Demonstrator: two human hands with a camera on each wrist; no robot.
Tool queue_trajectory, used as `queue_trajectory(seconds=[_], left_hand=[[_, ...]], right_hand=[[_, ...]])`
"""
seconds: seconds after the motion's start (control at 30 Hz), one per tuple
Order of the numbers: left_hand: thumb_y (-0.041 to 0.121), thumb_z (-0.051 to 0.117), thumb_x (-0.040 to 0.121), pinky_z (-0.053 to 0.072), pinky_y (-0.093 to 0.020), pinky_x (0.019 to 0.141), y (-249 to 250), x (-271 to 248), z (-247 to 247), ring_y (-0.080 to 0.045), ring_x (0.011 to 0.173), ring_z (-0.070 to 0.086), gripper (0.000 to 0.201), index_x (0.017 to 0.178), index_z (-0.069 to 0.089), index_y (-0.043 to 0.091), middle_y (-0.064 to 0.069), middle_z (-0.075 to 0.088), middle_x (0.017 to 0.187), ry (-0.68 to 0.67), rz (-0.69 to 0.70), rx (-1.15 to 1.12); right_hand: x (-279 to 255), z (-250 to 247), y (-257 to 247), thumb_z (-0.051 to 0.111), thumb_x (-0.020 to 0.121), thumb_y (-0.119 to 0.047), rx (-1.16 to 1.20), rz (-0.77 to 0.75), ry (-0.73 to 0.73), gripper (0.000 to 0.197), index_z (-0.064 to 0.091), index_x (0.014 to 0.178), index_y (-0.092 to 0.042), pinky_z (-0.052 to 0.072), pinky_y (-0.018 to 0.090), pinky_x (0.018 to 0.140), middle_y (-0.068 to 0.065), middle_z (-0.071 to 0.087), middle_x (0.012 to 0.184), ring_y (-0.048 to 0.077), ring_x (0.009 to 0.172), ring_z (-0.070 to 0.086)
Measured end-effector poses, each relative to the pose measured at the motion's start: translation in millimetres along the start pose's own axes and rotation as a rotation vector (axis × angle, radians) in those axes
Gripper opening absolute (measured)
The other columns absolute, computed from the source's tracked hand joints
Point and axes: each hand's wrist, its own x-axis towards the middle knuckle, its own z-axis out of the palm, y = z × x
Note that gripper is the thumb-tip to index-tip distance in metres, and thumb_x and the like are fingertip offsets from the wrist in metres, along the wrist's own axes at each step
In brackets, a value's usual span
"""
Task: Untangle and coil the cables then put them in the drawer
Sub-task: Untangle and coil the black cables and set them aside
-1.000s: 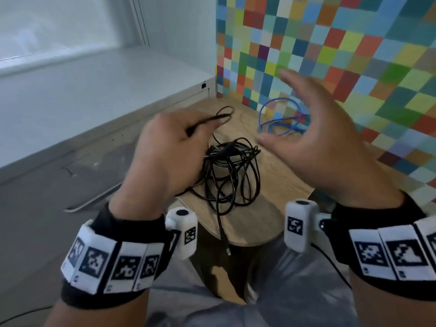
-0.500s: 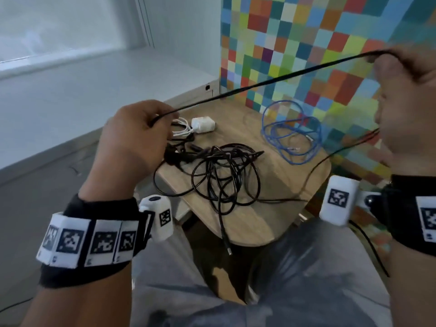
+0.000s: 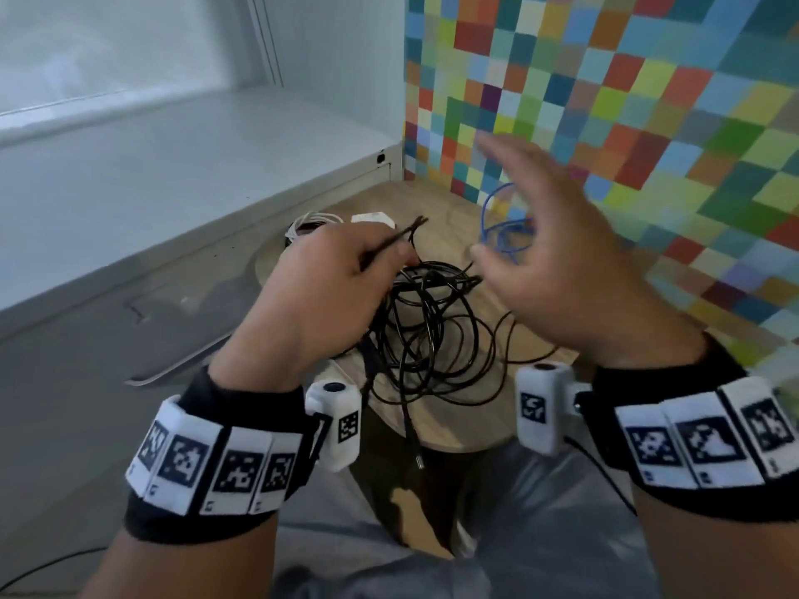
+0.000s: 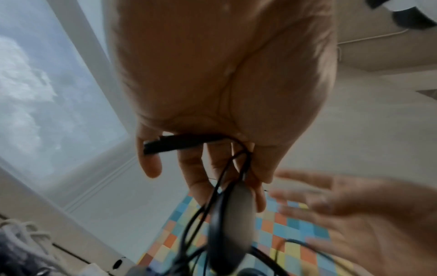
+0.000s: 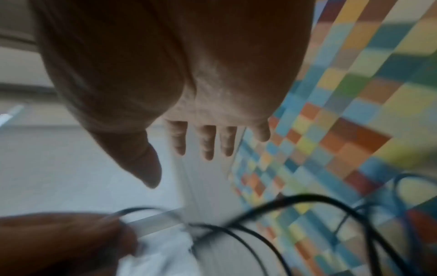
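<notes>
Hands [image 3: 557, 270] blurred, perhaps above cables [image 3: 428, 322]

We saw a small round wooden table [image 3: 458, 430] standing against the chequered wall. A tangle of black cables [image 3: 432, 330] lay across its middle, one plug end hanging over the near edge. At the far right lay a loose blue cable [image 3: 497, 235], and at the far left a white charger [image 3: 372, 218] beside its white cord [image 3: 311, 220].

Black cable tangle [image 3: 428, 330]; blue cable [image 3: 501, 235]; white charger [image 3: 372, 219]; multicoloured checkered wall [image 3: 605, 101].
</notes>
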Motion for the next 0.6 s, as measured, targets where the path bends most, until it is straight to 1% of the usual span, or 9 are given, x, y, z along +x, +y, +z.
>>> queue_trajectory(seconds=[0.07, 0.1, 0.17, 0.2, 0.23, 0.3, 0.4, 0.5, 0.6], left_hand=[[0.04, 0.055, 0.102, 0.043, -0.029, 0.063, 6, -1, 3, -0.01, 0.067, 0.059, 0.023, 0.088, 0.072, 0.031, 0.004, 0.065, 0.071, 0.001, 0.065, 0.038], [0.039, 0.055, 0.101, 0.042, -0.03, 0.064, 8, 0, 2, -0.01, 0.067, 0.058, 0.024, 0.087, 0.071, 0.029, 0.004, 0.065, 0.071, 0.012, 0.081, 0.04], [0.041, 0.054, 0.102, 0.041, -0.032, 0.066, 5, 0, -3, -0.008, 0.066, 0.055, 0.028, 0.082, 0.067, 0.026, 0.007, 0.061, 0.071, 0.049, 0.069, 0.067], [0.043, 0.053, 0.102, 0.041, -0.033, 0.069, 1, 1, -7, -0.008, 0.069, 0.055, 0.031, 0.08, 0.064, 0.025, 0.007, 0.06, 0.074, 0.069, 0.06, 0.096], [0.045, 0.052, 0.102, 0.042, -0.034, 0.074, -4, 2, -10, -0.008, 0.074, 0.056, 0.032, 0.079, 0.063, 0.025, 0.008, 0.06, 0.079, 0.084, 0.056, 0.121], [0.046, 0.052, 0.101, 0.043, -0.035, 0.078, -11, 3, -12, -0.013, 0.082, 0.057, 0.03, 0.081, 0.063, 0.027, 0.009, 0.06, 0.086, 0.088, 0.055, 0.157], [0.049, 0.056, 0.099, 0.039, -0.032, 0.066, -11, 1, -6, -0.01, 0.072, 0.055, 0.029, 0.077, 0.059, 0.03, 0.01, 0.059, 0.074, 0.032, 0.041, 0.259], [0.055, 0.062, 0.095, 0.037, -0.028, 0.056, -11, 1, -1, -0.004, 0.061, 0.053, 0.035, 0.069, 0.058, 0.032, 0.01, 0.057, 0.065, 0.007, 0.048, 0.221], [0.069, 0.062, 0.081, 0.037, -0.02, 0.05, -9, -1, -2, -0.003, 0.049, 0.045, 0.042, 0.074, 0.072, 0.028, 0.005, 0.057, 0.056, 0.097, 0.021, -0.077]], right_hand=[[3, 13, -18, 0.065, 0.096, -0.019, 0.04, -0.081, -0.098, 0.071, 0.035, 0.158, -0.035, 0.02, 0.05, 0.127, -0.016, 0.047, 0.153, -0.001, 0.145, 0.036], [6, 16, -21, 0.063, 0.097, -0.018, 0.071, -0.093, -0.125, 0.061, 0.045, 0.153, -0.033, 0.029, 0.041, 0.123, -0.016, 0.061, 0.137, -0.008, 0.128, 0.05], [10, 12, -20, 0.061, 0.099, -0.012, 0.18, -0.062, -0.119, 0.032, 0.071, 0.125, -0.029, 0.046, 0.013, 0.083, -0.016, 0.069, 0.09, -0.005, 0.079, 0.061], [12, 8, -17, 0.063, 0.099, -0.011, 0.22, -0.029, -0.089, 0.025, 0.076, 0.108, -0.03, 0.043, 0.013, 0.063, -0.012, 0.068, 0.076, 0.003, 0.065, 0.059], [12, 3, -12, 0.066, 0.098, -0.012, 0.237, -0.01, -0.057, 0.023, 0.076, 0.096, -0.032, 0.044, 0.019, 0.055, -0.006, 0.069, 0.074, 0.009, 0.062, 0.06], [10, -6, -3, 0.076, 0.092, -0.016, 0.272, -0.019, -0.024, 0.02, 0.076, 0.086, -0.035, 0.055, 0.032, 0.063, -0.005, 0.074, 0.08, 0.017, 0.071, 0.068], [5, -13, 6, 0.083, 0.087, -0.023, 0.286, -0.006, -0.028, 0.016, 0.076, 0.081, -0.035, 0.059, 0.045, 0.072, -0.005, 0.076, 0.08, 0.024, 0.076, 0.071], [3, -14, 15, 0.081, 0.089, -0.019, 0.254, 0.01, 0.061, 0.022, 0.073, 0.083, -0.039, 0.059, 0.032, 0.078, -0.018, 0.076, 0.084, 0.008, 0.082, 0.073], [-3, -15, 14, 0.08, 0.09, -0.022, 0.273, 0.02, 0.122, 0.021, 0.073, 0.088, -0.042, 0.059, 0.026, 0.08, -0.022, 0.076, 0.093, 0.006, 0.087, 0.073]])
